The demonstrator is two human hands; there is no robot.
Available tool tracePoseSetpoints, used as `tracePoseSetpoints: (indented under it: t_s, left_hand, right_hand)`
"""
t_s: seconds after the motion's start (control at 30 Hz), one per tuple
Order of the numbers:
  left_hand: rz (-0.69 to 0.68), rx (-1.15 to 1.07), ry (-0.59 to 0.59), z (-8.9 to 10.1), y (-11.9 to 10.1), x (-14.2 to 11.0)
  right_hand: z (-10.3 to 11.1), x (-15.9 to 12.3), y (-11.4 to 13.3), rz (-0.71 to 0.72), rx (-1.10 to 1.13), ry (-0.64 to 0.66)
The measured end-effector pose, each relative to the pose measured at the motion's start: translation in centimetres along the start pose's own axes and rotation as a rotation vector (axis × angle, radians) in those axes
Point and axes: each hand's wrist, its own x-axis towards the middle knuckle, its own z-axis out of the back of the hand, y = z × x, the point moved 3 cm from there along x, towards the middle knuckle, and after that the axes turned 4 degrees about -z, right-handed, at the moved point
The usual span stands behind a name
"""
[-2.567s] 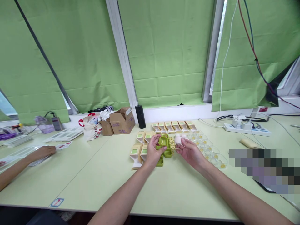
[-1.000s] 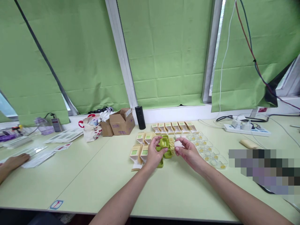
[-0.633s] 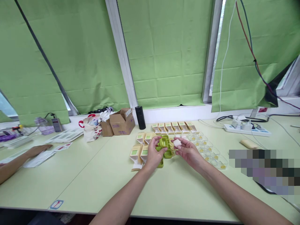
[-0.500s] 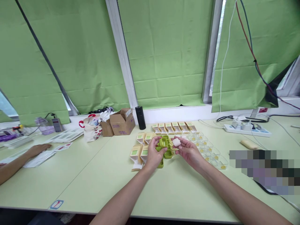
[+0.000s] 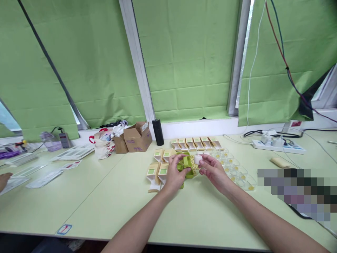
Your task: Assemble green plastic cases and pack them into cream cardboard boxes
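Turned since a moment ago, the small green container (image 5: 187, 161) sits pinched in the left hand's (image 5: 176, 171) fingers, near the white block (image 5: 198, 159) held by the right hand's (image 5: 213, 172) fingertips! Purple print on the cardboard box (image 5: 138, 143), too small to read; red mark on the blue-edged sticker (image 5: 64, 229).

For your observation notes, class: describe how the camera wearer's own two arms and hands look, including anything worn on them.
The left hand and right hand are bare, without gloves. No sleeve, watch or bracelet shows on the left forearm or right forearm. Fine details, such as a thin ring, are too small to tell.
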Motion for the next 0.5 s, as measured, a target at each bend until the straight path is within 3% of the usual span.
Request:
tracePoseSetpoints:
  t_s: [0.5]
  left_hand:
    - [0.002, 0.081, 0.008, -0.16, -0.91, -0.10]
  right_hand:
    - [-0.15, -0.11, -0.08, 0.020, -0.154, -0.013]
